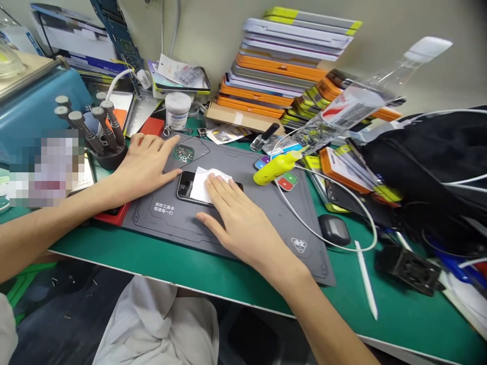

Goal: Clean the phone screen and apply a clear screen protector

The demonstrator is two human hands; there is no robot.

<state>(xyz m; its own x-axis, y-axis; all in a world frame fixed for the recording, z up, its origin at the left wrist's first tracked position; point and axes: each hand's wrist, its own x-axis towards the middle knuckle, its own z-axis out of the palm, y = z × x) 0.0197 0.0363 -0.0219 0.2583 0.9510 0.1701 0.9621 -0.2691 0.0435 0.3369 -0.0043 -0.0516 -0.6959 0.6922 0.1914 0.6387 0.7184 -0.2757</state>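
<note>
A phone with a dark screen (184, 185) lies flat on the grey work mat (182, 228). A white cloth or paper (200, 186) covers the middle of its screen. My right hand (234, 210) rests on the white piece with its fingers stretched out, pressing it flat; the phone's right end is partly hidden beneath the fingers. My left hand (150, 162) lies spread on the mat to the left, its thumb tip at the phone's upper left corner and nothing held in it.
Screwdrivers in a round holder (110, 154) stand left. A yellow bottle (277, 166) and a looping white cable (375, 223) are right of the phone. Stacked boxes (281, 66) rise behind. A black case (334, 229) and white stylus (366, 281) lie right.
</note>
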